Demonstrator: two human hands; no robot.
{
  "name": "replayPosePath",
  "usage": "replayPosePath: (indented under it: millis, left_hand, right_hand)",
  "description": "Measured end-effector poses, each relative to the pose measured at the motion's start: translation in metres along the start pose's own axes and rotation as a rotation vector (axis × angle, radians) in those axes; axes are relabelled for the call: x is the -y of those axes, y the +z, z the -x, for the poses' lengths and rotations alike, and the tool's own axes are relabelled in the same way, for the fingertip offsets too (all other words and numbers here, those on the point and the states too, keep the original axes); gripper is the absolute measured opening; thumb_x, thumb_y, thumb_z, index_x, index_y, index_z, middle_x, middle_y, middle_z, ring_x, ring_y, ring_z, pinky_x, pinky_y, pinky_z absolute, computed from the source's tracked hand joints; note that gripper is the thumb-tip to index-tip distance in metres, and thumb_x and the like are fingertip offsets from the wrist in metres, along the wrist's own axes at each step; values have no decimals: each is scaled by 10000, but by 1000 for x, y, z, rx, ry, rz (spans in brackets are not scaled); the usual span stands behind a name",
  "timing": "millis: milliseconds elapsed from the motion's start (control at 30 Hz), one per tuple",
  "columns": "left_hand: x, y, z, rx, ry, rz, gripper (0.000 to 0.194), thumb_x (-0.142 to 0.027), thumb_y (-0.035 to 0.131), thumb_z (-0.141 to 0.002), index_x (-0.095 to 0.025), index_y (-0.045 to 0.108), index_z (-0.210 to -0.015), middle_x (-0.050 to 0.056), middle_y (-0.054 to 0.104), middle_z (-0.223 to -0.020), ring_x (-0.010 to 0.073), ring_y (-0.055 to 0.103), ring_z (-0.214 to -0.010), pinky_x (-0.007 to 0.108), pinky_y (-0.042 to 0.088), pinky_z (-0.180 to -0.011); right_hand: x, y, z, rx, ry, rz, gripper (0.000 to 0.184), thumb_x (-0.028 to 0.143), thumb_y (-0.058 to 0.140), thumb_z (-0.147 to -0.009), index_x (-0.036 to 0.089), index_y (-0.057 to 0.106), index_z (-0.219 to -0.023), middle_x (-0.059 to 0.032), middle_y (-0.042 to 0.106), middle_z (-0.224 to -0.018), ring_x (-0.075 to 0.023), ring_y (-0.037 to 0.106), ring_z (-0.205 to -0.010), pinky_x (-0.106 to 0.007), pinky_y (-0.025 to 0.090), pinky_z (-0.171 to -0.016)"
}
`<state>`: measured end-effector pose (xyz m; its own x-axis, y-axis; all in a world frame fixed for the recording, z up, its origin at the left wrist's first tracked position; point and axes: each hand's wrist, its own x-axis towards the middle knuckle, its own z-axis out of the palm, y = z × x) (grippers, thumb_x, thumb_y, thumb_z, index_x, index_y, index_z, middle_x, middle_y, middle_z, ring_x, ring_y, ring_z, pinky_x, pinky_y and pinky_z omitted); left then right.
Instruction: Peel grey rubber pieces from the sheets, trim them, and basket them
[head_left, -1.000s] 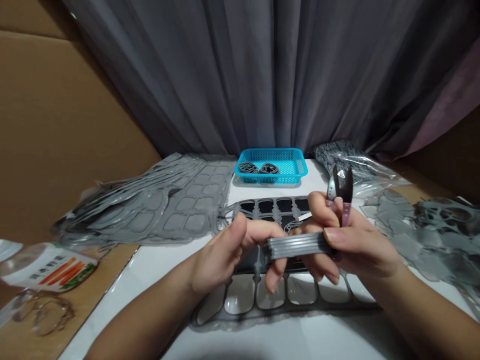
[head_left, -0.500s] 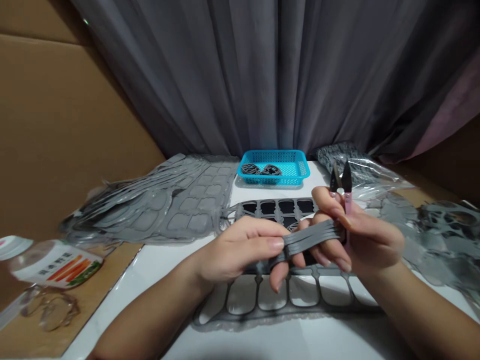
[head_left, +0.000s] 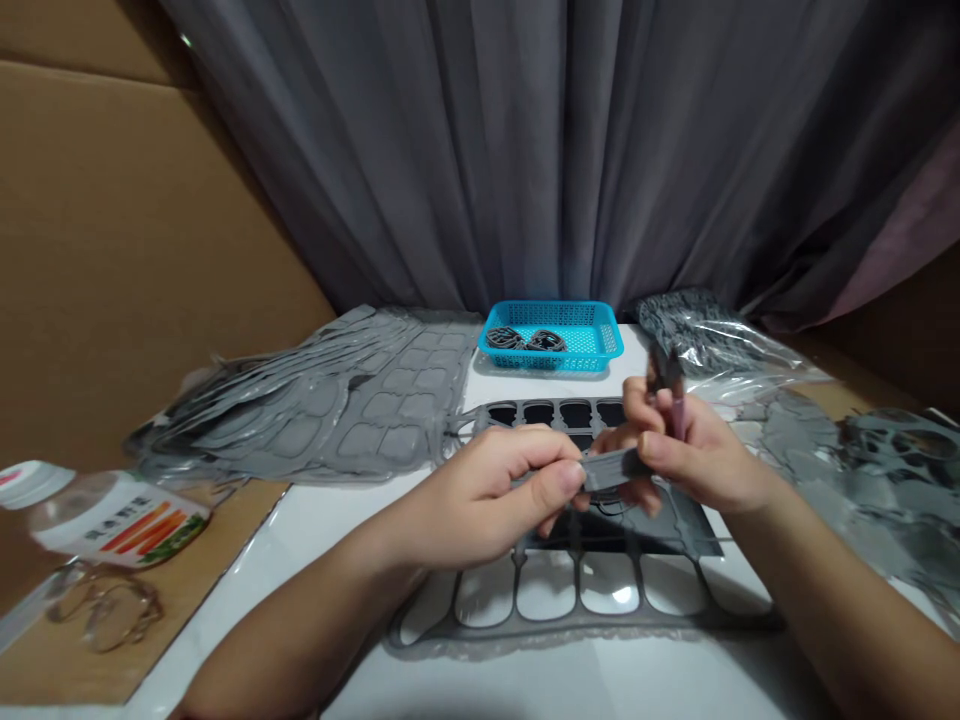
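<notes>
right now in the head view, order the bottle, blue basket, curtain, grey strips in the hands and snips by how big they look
1. Curtain
2. Bottle
3. Blue basket
4. Grey strips and snips: too alike to rank, both partly hidden

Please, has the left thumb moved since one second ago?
Yes: judged against the blue basket, the left thumb has moved right and down, to the grey strips.

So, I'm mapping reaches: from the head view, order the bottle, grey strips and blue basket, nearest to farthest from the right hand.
1. Grey strips, in the right hand.
2. Blue basket, ahead and leftward.
3. Bottle, far left.
</notes>
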<state>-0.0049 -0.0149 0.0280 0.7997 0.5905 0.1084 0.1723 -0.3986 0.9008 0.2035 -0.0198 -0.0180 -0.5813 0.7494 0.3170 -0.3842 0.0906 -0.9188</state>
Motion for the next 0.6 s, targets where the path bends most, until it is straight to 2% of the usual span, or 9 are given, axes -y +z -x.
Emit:
replayPosePath:
  millis: [67,167,233,333,500,600]
  left_hand:
    - [-2,-4,1,51,34,-141,327,-308,401,-931,-139,520,-677,-12,479,-580,120,478,-601,233,379,-582]
    - [-3,-7,1,103,32,-244,310,-258,383,-943,-126,556,-721,8,554,-673,112,513,-646,222,394,-613]
    - [-3,-6,2,117,21,-243,298,-235,373,-953,-117,595,-795,25,612,-760,108,555,-696,212,408,-651]
    - [-5,-4,3,120,8,-203,283,-220,384,-958,-118,610,-822,16,636,-773,92,577,-708,182,414,-658]
    - [-11,-5,7,169,-38,-141,278,-213,365,-967,-133,627,-917,15,655,-879,93,590,-797,171,424,-712]
    - [-14,-8,8,161,-102,-154,257,-221,391,-956,-145,633,-917,-8,645,-831,78,561,-722,154,408,-640]
  right_hand:
    - [-2,-3,0,78,80,83,350,442,589,-833,228,317,-785,43,468,-649,-117,532,-610,-243,412,-553]
    - [-1,1,1,125,66,191,347,446,618,-809,207,366,-802,29,405,-745,-113,505,-716,-249,424,-639]
    - [-1,7,2,143,46,163,302,372,604,-836,207,356,-789,32,386,-762,-107,526,-734,-236,432,-636]
    - [-3,15,1,136,55,62,282,257,596,-850,211,329,-770,43,399,-760,-108,590,-741,-238,455,-642]
    - [-9,18,-1,95,108,-60,334,194,610,-838,216,295,-731,50,517,-659,-111,626,-656,-222,450,-585]
    - [-10,17,0,71,61,-72,339,171,612,-833,217,297,-719,31,562,-658,-126,634,-675,-247,463,-609]
